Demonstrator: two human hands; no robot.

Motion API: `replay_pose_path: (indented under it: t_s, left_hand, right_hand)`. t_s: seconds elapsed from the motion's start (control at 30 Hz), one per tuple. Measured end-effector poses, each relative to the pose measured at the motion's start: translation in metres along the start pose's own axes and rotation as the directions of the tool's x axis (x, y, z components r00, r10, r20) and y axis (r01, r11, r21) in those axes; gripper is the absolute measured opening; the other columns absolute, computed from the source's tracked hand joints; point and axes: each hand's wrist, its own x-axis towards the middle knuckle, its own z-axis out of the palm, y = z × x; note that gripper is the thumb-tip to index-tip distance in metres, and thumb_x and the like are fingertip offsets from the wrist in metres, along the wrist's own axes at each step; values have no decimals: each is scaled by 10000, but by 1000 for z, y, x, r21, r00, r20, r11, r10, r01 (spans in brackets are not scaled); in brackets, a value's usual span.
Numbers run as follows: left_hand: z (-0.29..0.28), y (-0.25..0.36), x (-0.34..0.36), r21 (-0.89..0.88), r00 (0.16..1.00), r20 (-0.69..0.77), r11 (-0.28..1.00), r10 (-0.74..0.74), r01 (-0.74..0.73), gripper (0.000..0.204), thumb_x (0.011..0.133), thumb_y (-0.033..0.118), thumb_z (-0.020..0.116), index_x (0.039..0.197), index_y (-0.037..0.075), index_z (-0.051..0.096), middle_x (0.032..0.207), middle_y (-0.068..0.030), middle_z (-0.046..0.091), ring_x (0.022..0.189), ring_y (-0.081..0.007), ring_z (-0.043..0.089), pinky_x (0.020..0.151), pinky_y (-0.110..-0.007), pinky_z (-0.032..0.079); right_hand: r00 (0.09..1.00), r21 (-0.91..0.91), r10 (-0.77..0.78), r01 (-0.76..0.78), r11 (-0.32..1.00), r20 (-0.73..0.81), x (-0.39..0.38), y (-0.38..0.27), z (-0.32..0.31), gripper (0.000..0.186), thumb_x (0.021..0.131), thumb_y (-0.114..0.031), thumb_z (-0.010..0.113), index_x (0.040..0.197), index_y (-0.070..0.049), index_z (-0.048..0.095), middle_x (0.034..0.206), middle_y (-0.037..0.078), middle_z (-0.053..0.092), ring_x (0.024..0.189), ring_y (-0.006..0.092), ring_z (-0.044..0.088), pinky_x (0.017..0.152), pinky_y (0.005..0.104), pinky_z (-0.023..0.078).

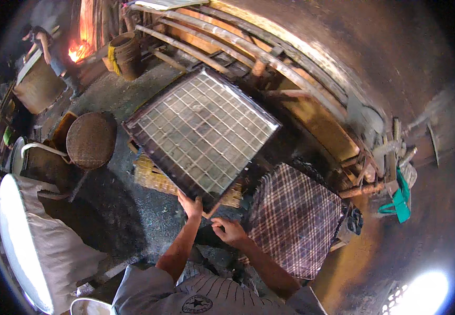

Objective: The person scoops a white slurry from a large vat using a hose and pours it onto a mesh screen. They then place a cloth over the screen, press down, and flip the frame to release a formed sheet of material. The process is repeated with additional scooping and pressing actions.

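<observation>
Grid tray tilted above the floor, gripped at its near corner.

The tray (202, 131) stretches up and away from the person, one corner pointing at them. The left hand (190, 206) is clamped on that corner. The right hand (228, 230) curls just below and beside it, fingers together, holding nothing that shows. A plaid cloth (294, 220) lies to the right.

Square wire-grid tray (202, 131) central: round woven basket lid (91, 139) left, plaid cloth (295, 226) right-front, stacked bamboo crate (154, 177) underneath.
</observation>
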Motion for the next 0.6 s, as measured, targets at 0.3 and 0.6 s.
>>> replay_pose_path:
  t_s: [0.3, 0.6]
  left_hand:
    - [17, 19, -40, -636, 965, 145, 726, -218, 260, 834, 749, -66, 569, 1451, 132, 165, 1263, -70, 470, 1069, -219, 517, 924, -344, 426]
    - [18, 8, -60, -600, 982, -30, 789, -187, 132, 861, 688, -120, 432, 1464, 103, 134, 1346, -93, 412, 1210, -235, 449, 1015, -339, 361]
  right_hand:
    - [921, -9, 334, -343, 939, -200, -276, 150, -69, 311, 907, -164, 605, 1204, -81, 576, 1169, 139, 617, 1000, 221, 633, 824, 313, 519]
    - [962, -945, -253, 174, 278, 103, -274, 183, -153, 378, 923, -238, 588, 1234, -25, 560, 1241, 139, 563, 1034, 257, 612, 844, 371, 518]
